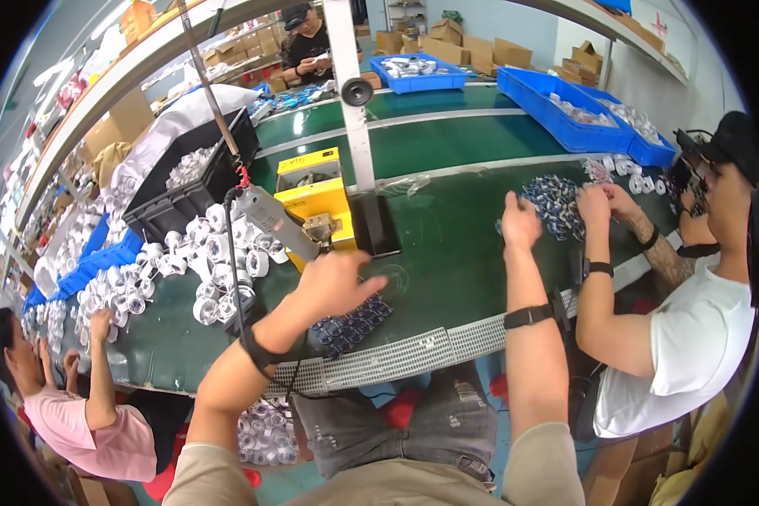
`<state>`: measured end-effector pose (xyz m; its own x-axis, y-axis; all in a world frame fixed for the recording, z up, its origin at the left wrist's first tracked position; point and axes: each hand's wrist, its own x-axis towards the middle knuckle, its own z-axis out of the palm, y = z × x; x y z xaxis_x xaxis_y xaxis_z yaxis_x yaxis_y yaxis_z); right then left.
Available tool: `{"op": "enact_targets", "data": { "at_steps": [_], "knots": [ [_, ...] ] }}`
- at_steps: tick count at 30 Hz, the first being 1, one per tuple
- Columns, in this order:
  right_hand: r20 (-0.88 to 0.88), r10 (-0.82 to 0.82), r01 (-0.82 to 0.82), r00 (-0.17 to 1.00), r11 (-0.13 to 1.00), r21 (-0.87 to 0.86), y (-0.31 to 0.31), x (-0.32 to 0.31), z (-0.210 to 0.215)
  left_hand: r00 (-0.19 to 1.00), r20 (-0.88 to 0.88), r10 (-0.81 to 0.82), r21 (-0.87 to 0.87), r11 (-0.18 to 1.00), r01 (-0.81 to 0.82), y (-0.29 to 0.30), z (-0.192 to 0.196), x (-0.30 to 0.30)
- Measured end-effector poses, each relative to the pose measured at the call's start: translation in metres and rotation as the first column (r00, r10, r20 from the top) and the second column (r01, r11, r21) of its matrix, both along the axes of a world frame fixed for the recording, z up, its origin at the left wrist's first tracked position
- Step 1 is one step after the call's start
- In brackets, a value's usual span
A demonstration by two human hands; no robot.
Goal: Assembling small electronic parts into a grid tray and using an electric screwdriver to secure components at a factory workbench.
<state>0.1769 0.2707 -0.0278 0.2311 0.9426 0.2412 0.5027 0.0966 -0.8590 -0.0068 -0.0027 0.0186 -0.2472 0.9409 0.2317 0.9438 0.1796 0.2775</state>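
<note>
On the long green work table (pixel 447 253), a black plastic crate (pixel 190 181) at the far left holds white round parts, while two blue plastic trays (pixel 565 110) at the far right hold small pale pieces. A grey electric screwdriver hanging on a cable (pixel 270 221) sits just above and left of the left hand (pixel 333 282), whose fingers are loosely spread and hold nothing, with a small cluster of blue-and-white round parts (pixel 350 325) just below it. The right hand (pixel 520 223) rests open-fingered at the left edge of a heap of blue-and-white small parts (pixel 555 202), touching it.
</note>
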Motion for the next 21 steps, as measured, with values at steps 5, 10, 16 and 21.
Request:
{"op": "enact_targets", "data": {
  "at_steps": [5,10,16,21],
  "knots": [
    [0.338,0.483,-0.583,0.808,0.735,0.345,-0.096,-0.031,0.009,0.99,-0.042,0.138,-0.161,0.976,-0.143,-0.057,-0.017,0.004],
    [0.637,0.642,-0.831,0.426,0.556,-0.005,-0.202,-0.069,0.0,0.986,-0.159,0.045,0.082,0.996,-0.032,-0.07,-0.056,0.013],
    [0.582,0.664,-0.802,0.47,0.596,-0.033,-0.215,-0.086,-0.011,0.998,-0.066,0.011,0.196,0.981,0.003,-0.063,-0.062,0.017],
    [0.513,0.69,-0.786,0.51,0.616,-0.048,-0.219,-0.081,-0.012,0.998,0.07,-0.005,0.214,0.977,-0.01,-0.066,-0.064,0.015]
  ]
}}
